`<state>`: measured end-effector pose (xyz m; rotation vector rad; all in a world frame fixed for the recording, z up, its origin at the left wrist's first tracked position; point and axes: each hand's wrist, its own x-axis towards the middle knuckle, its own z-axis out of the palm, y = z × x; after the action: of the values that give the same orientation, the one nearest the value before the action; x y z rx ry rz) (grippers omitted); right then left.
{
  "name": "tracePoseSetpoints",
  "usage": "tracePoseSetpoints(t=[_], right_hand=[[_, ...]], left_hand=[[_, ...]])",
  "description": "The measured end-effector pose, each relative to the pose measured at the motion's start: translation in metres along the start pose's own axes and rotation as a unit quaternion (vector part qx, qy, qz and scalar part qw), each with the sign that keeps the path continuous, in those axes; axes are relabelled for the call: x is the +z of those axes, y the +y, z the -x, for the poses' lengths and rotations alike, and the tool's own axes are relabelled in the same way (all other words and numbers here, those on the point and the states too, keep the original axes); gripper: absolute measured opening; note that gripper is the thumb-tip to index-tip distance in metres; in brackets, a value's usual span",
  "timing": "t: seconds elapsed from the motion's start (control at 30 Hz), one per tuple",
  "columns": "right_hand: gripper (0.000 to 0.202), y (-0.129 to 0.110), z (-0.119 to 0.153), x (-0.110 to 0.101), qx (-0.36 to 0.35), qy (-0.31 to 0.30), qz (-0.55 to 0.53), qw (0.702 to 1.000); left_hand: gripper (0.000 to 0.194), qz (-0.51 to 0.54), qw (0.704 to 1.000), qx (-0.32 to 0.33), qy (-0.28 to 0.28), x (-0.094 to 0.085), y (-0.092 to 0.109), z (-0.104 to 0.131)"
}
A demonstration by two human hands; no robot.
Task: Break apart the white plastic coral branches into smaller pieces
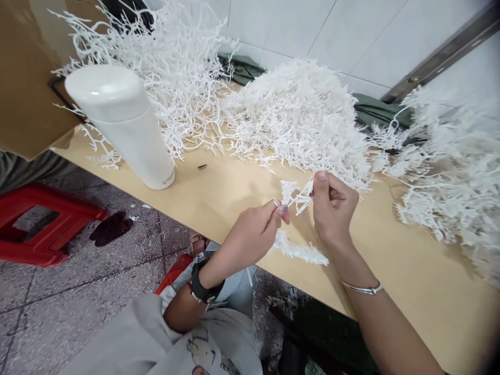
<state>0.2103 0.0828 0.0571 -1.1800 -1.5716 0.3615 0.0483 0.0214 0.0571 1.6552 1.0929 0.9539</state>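
A branching white plastic piece spans the space between my two hands, above the wooden table. My left hand, with a dark wristband, pinches its near end between thumb and finger. On the other side my right hand, with a silver bangle, has its thumb pressed to curled fingers on the piece's other end. Just below the hands, a fluffy white strip lies on the table near the front edge. Behind them rises a large heap of short white pieces.
A white bottle stands left on the table, before a tangle of long white branches. More white pieces lie at right. A cardboard box is far left. On the floor are a red stool and dark slippers.
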Motion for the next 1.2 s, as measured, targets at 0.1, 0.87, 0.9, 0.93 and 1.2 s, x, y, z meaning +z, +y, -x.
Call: tracePoseSetpoints(t=[0.1, 0.87, 0.9, 0.93, 1.2], right_hand=[[0.05, 0.008, -0.004, -0.006, 0.021, -0.084, -0.035, 0.996], [0.029, -0.018, 0.016, -0.011, 0.049, -0.277, -0.071, 0.957], [0.029, -0.017, 0.013, -0.014, 0.037, -0.294, -0.045, 0.954], [0.029, -0.017, 0.011, -0.017, 0.025, -0.31, -0.024, 0.95], [0.022, -0.02, 0.005, -0.024, -0.007, -0.348, -0.009, 0.938]], left_hand=[[0.034, -0.046, 0.999, -0.012, 0.002, -0.007, 0.005, -0.004], [0.042, 0.118, 0.993, -0.018, -0.004, -0.011, -0.032, 0.017], [0.041, 0.125, 0.992, -0.015, -0.001, -0.011, -0.033, 0.017], [0.04, 0.13, 0.991, -0.013, 0.003, -0.011, -0.033, 0.017], [0.041, 0.12, 0.993, -0.004, -0.021, -0.014, -0.03, 0.018]])
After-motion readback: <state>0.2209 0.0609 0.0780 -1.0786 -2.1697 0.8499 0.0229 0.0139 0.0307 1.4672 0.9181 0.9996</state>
